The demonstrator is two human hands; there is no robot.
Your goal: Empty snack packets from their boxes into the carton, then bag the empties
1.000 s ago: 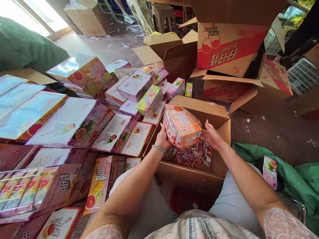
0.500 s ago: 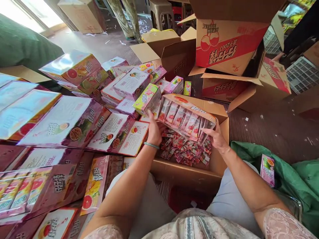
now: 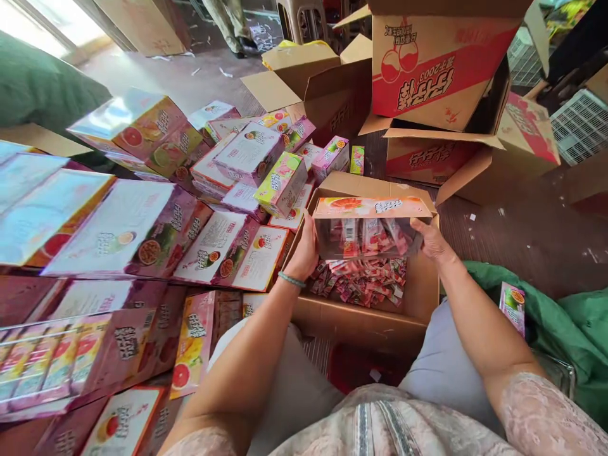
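Observation:
I hold a pink-and-orange candy display box [image 3: 368,228] level between both hands, over an open cardboard carton [image 3: 361,320]. My left hand [image 3: 304,250], with a green bead bracelet on the wrist, grips its left end. My right hand [image 3: 430,239] grips its right end. The box's clear front faces me and shows pink packets inside. Loose pink and red candy packets [image 3: 363,285] lie heaped in the carton below it.
Several flat and boxed candy packs [image 3: 156,234] cover the floor at left. Open red-and-brown cartons [image 3: 437,82] stand behind the carton. A green cloth [image 3: 565,335] with a small pink box [image 3: 513,304] lies at right. Another person's legs [image 3: 230,22] stand at the far back.
The box has been turned from its end and tilted to level, with its clear front toward me. My hands have moved apart to its two ends. The camera has dipped slightly.

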